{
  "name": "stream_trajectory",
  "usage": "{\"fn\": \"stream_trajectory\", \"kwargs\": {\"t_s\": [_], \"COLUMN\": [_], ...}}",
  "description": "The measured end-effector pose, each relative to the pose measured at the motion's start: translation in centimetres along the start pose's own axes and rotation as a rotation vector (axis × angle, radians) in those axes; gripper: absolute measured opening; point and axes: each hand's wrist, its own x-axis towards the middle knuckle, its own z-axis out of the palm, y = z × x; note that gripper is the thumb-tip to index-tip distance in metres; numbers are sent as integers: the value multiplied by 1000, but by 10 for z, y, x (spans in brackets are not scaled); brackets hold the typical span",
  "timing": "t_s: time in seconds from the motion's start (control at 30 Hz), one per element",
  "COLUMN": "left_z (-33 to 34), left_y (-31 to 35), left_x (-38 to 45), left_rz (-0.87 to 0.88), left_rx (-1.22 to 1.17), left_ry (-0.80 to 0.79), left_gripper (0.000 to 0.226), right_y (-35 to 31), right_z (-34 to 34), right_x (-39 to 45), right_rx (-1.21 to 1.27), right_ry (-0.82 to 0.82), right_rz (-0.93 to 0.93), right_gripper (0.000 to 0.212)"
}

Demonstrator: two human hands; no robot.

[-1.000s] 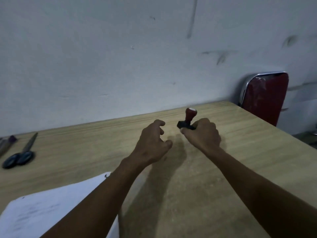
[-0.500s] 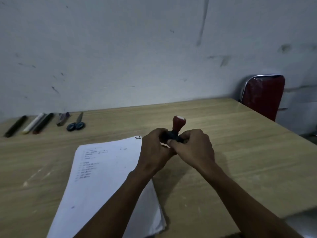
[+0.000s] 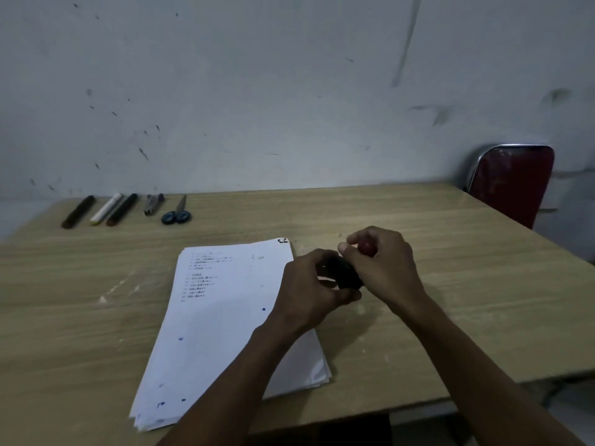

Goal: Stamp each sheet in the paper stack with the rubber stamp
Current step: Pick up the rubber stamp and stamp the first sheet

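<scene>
A stack of white printed sheets (image 3: 222,317) lies on the wooden table (image 3: 450,284), angled toward the near left, with a few blue ink spots on the top sheet. The rubber stamp (image 3: 349,272) has a red knob handle and a black base. It is held tilted, just right of the stack's upper right edge and above the table. My right hand (image 3: 383,265) grips the red handle. My left hand (image 3: 309,291) closes around the black base, hiding most of it. The stamp's face is hidden.
Along the back edge at the left lie three markers (image 3: 103,209), a small grey and purple item (image 3: 153,203) and blue-handled scissors (image 3: 178,212). A red chair (image 3: 512,185) stands past the table's far right corner. The table's near edge runs just below the stack.
The view has swung left and down, bringing the stack and markers into sight. The stamp went from upright on the table to tilted in both hands, with the left hand now on its base.
</scene>
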Motion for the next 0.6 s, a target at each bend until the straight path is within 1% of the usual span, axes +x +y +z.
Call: {"fn": "stream_trajectory", "kwargs": {"t_s": [0.13, 0.33, 0.6], "left_z": [-6, -13, -14], "left_y": [4, 7, 9], "left_x": [-3, -1, -5], "left_rz": [-12, -27, -53], "left_rx": [-36, -39, -75], "left_ry": [-45, -77, -99], "left_gripper": [35, 31, 33], "right_y": [2, 2, 3], "right_z": [-2, -8, -13], "right_x": [2, 6, 5], "right_rx": [63, 127, 147], "right_ry": [-30, -88, -172], "right_rz": [34, 71, 67], "right_gripper": [7, 11, 18]}}
